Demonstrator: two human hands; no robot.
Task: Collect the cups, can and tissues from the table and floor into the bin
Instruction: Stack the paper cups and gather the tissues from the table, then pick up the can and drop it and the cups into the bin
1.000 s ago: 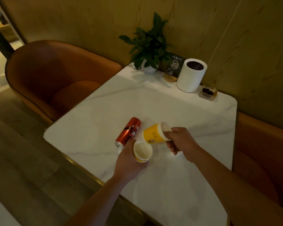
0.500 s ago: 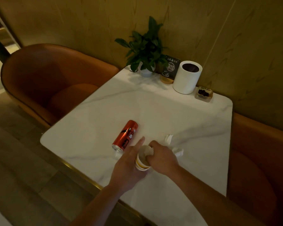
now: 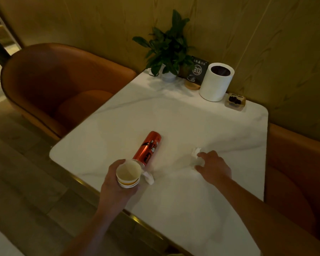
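The stacked cups (image 3: 127,174), nested one inside the other with the mouth up, sit in the left hand (image 3: 116,183), whose fingers are wrapped around the cup wall and clamped on it, just above the near edge of the table (image 3: 201,117). Touching the stack's rim at about 1 o'clock lies the red can (image 3: 147,147) on its side, pointing away toward 1 o'clock. A small tissue (image 3: 149,177) lies on the tabletop just beside the cups at 3 o'clock.

Farther out at 3 o'clock the right hand (image 3: 213,166) rests over a second crumpled tissue (image 3: 197,154); its fingers are spread and curling down on the paper, touching it, but whether they have pinched it yet I cannot tell.

At the far end of the table, toward 1 o'clock from the cups, stands the white bin (image 3: 215,82) with its dark opening upward, well apart from both hands. Beside it are a potted plant (image 3: 167,50), a table number sign (image 3: 198,71) and a small dish (image 3: 235,102). An orange chair (image 3: 54,85) sits at 10 o'clock.

The step in hand looks like gathering the tissues, with the cups already collected. Next the right hand needs to close on the soft paper, perhaps drop it into the top cup, then take the other tissue and the can, which could roll if nudged.
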